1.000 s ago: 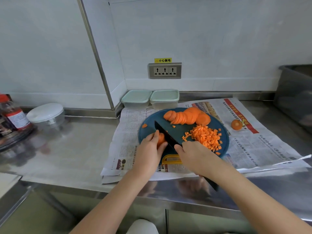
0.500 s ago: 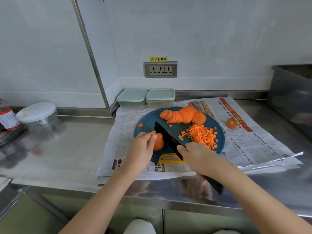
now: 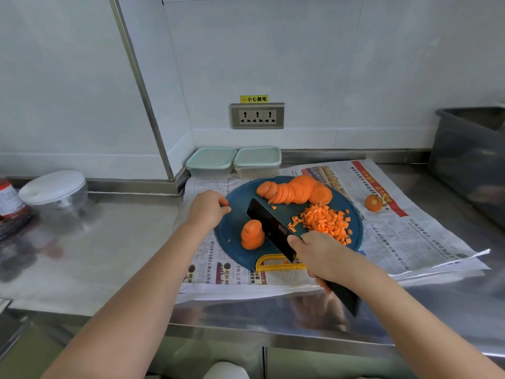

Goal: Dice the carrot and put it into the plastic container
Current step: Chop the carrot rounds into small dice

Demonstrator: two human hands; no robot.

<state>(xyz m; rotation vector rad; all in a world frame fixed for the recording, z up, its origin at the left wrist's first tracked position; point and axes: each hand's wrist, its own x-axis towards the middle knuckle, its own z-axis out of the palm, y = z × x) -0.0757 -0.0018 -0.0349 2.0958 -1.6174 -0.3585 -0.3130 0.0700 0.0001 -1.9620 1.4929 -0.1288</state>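
Carrot piles (image 3: 292, 191) number three; right hand (image 3: 319, 255) grips one knife (image 3: 270, 225), left hand (image 3: 205, 209) unclear.

Bare forearms (image 3: 142, 291) behind left hand (image 3: 207, 210) and right hand (image 3: 319, 255) (bare to the frame edge); white patch (image 3: 226, 371) below, perhaps clothing.

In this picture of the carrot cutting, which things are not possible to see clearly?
All in the head view.
- Part of the knife handle: wrapped by the right hand.
- Whether the left hand pinches anything: its curled fingers cover it.
- Contents of the plastic containers: lids on, walls cloudy.
- Bottle: cut by the left edge.
- Grey bin: cut by the right edge.
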